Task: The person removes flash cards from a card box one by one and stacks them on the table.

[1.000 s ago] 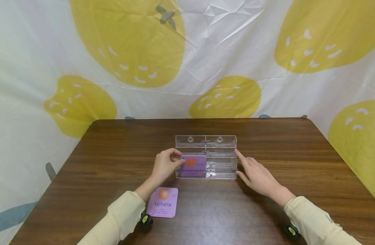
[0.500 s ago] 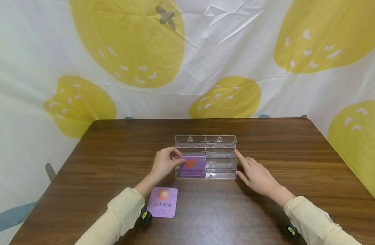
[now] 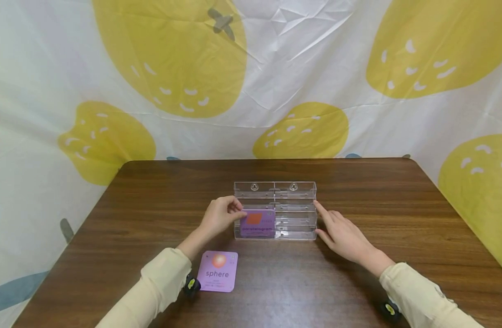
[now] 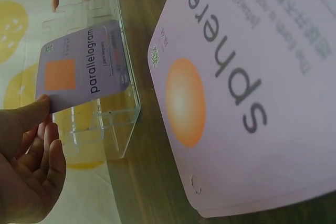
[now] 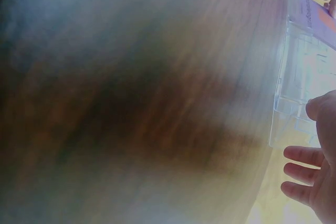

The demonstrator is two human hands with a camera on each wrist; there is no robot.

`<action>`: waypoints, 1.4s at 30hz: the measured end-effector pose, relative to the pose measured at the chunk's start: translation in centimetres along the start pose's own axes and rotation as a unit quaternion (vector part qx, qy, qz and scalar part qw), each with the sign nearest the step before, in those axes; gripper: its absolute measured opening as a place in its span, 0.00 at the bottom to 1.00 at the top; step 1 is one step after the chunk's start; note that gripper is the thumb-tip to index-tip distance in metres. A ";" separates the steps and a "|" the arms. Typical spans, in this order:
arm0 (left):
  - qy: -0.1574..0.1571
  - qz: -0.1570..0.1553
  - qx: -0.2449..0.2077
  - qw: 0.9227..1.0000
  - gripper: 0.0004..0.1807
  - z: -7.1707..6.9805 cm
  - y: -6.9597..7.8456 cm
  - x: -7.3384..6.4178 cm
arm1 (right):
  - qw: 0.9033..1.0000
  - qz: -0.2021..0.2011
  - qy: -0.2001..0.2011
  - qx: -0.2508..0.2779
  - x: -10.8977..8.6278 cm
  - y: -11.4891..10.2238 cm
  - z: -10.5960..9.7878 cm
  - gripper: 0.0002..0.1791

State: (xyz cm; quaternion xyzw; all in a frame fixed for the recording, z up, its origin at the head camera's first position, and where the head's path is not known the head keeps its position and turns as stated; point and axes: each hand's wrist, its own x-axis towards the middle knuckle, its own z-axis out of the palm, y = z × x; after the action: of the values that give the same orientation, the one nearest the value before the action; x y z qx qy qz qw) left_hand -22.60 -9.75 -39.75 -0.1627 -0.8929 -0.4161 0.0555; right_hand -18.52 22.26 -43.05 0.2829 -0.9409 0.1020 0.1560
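A purple card printed "parallelogram" (image 3: 257, 224) stands in the lower left pocket of a clear plastic card rack (image 3: 296, 221). My left hand (image 3: 219, 215) pinches that card by its left edge; in the left wrist view its thumb lies on the card's face, and the lower edge sits behind the rack's front wall. My right hand (image 3: 346, 238) touches the rack's right side with fingertips and thumb, fingers fairly straight. A stack of purple cards, its top one printed "sphere" (image 3: 219, 271), lies on the table near my left wrist.
The rack stands on a brown wooden table (image 3: 275, 291), with stepped pockets in two columns. Behind the table hangs a white cloth (image 3: 185, 136) with a yellow fruit print.
The parallelogram card has sunk slightly lower in its pocket, my left hand still on it. My left forearm has shifted a little left. The right hand stays at the rack's side.
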 end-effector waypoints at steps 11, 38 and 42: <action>-0.008 0.016 0.064 0.998 0.06 -0.4 -0.1 0.3 | 1.000 -0.002 0.002 -0.001 0.0 0.0 0.0 0.41; 0.012 0.038 0.023 0.999 0.06 -0.6 -0.7 -0.2 | 1.000 0.000 0.004 0.000 0.0 -0.1 -0.2 0.40; -0.013 0.033 -0.004 0.999 0.05 -0.7 -0.8 -0.1 | 1.000 0.000 0.003 0.000 0.0 -0.1 -0.1 0.40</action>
State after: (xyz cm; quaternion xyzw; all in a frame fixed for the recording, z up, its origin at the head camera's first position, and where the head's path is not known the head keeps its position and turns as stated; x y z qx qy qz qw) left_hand -22.79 -10.82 -39.93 -0.1974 -0.8860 -0.4156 0.0568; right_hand -18.44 22.20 -42.91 0.2824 -0.9405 0.1030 0.1584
